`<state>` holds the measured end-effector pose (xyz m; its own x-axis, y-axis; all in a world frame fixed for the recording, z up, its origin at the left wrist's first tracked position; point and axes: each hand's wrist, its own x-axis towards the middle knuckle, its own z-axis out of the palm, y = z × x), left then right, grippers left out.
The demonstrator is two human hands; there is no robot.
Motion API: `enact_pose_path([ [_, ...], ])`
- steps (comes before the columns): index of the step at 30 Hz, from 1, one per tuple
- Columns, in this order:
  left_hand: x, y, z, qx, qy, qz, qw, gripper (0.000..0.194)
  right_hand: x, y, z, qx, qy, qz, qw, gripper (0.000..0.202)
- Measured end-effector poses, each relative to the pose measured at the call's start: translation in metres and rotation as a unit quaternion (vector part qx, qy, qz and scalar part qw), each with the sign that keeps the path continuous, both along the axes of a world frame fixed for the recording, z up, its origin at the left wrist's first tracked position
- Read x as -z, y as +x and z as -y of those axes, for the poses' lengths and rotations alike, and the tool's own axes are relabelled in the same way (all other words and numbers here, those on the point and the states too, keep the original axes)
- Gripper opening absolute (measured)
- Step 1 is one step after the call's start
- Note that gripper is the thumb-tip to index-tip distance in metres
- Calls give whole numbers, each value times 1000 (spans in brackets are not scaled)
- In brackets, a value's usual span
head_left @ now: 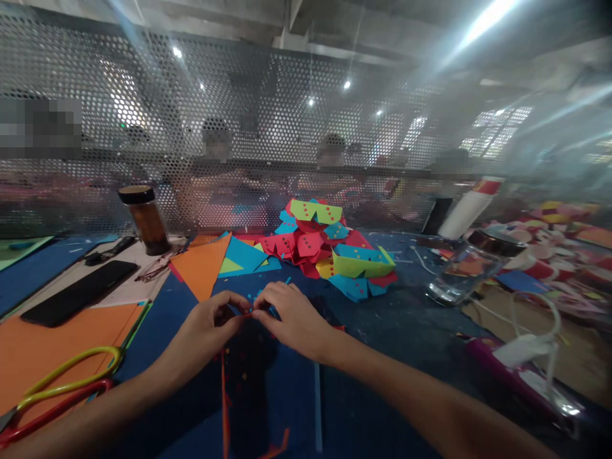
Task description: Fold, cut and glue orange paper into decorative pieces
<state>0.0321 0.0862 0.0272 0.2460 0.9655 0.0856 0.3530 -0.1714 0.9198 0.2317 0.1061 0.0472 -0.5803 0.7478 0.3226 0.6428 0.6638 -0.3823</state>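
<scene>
My left hand (215,322) and my right hand (294,319) meet over the blue table, thumbs and fingers pinched together at the tips. Between them shows a sliver of an orange-red paper piece (246,314); most of it is hidden by the fingers. Small blue scraps (258,294) lie just behind the fingertips. Beyond the hands is a pile of folded paper shapes (308,245) in red, blue, yellow and green, many with dots. Left of the pile lie flat paper sheets, an orange one (203,261) and a blue one (243,255).
At left are scissors (67,389) on orange paper (71,338), a black phone (81,292) and a dark-lidded jar (146,220). A glass jar (471,268), a purple device (521,376) and a white cup-like cylinder (471,207) stand right. A perforated metal screen (268,127) rises behind, people beyond it.
</scene>
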Motion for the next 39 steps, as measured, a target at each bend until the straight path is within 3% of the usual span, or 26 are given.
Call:
enact_pose_path([
  [13,-7,4,4,-34,6,-17,999,16,-1,-2,5,-8,3,-5,1000,6],
  [21,-10,5,6,-33,5,-30,999,13,1,-5,8,-25,50,-3,998,3],
  [30,-11,5,5,-59,24,-14,998,15,-5,-3,5,0,-28,-83,996,8],
  [39,-5,5,5,-33,1,-14,999,16,-2,-5,9,-7,24,-37,999,3],
])
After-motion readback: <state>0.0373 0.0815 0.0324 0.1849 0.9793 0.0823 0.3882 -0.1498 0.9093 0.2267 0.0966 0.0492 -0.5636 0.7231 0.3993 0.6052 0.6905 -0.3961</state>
